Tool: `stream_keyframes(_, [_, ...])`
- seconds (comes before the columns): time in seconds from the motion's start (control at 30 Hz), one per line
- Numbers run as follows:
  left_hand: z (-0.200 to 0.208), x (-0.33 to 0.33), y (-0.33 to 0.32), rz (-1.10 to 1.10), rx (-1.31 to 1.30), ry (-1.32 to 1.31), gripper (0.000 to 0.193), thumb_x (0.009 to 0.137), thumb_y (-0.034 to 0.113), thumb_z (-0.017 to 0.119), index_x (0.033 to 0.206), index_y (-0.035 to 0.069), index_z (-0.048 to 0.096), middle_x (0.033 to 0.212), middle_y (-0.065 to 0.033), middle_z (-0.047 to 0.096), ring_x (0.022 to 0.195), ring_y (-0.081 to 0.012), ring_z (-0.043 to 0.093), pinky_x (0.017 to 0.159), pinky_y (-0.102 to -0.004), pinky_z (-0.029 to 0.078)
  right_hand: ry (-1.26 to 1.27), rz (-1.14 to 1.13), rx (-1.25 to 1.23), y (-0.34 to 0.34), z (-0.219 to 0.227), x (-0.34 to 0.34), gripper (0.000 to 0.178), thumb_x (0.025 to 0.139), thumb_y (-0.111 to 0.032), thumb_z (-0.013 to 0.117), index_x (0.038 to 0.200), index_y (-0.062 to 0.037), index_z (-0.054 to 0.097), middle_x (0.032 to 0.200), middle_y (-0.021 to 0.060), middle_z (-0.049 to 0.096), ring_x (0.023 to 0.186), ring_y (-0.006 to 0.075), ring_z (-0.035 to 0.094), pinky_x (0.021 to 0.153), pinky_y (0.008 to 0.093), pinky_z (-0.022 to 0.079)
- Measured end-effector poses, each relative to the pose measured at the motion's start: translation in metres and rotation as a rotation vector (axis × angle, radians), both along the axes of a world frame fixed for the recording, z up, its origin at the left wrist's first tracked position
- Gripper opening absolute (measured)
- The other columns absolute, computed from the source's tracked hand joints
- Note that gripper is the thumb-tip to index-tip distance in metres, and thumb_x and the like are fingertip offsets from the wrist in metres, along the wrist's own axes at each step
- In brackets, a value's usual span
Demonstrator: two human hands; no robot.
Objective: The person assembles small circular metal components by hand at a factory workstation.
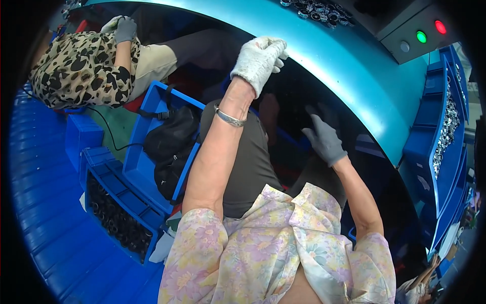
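Note:
My left hand (259, 62), in a white work glove, is raised at the edge of the teal worktop (324, 66). Its fingers are curled and pressed together, and whatever may lie between them is hidden. A silver bracelet (230, 117) circles that wrist. Lower and to the right, my right hand (327, 143) wears a grey glove. Its thumb and fingers are apart with nothing in them, over the dark area in front of the worktop.
Several shiny metal parts (324, 12) lie on the worktop's far side. A control box (412, 38) carries lit green and red buttons. Blue bins (440, 142) stand right. A blue crate (139, 167) holds a black bag; another bin (119, 215) holds dark rings. A co-worker (86, 68) sits left.

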State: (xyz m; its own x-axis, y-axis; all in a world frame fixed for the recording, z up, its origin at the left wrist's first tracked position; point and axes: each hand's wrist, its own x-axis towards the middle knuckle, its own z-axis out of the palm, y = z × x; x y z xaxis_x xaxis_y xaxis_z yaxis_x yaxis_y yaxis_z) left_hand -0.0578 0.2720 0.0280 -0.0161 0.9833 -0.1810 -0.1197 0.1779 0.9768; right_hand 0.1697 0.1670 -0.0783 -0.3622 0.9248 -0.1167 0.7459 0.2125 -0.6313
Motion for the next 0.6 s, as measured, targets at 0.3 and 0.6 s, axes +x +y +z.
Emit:
stream_keyframes(0.3, [0.01,0.018,-0.02,-0.003,-0.018,0.017,0.019,0.092,0.017,0.062,0.103,0.001,0.063,0.084,-0.0053,0.063,0.066,-0.0076,0.055,0.06,-0.0193,0.046,0.113,-0.098,0.424,-0.063,0.046,0.058,0.042,0.079,-0.004,0.068,0.119,-0.0075,0.056,0.113,0.018,0.056,0.098,0.0357,0.056,0.082,0.042,0.048])
stream_keyframes(0.6, [0.028,0.021,-0.098,-0.011,0.09,-0.046,0.015,0.092,0.016,0.062,0.097,0.002,0.064,0.081,-0.0042,0.064,0.064,-0.0067,0.057,0.057,-0.0189,0.047,0.226,-0.161,0.734,-0.096,0.086,0.099,0.034,0.076,0.013,0.063,0.107,-0.0013,0.061,0.101,0.0146,0.057,0.087,0.0268,0.059,0.073,0.0324,0.05])
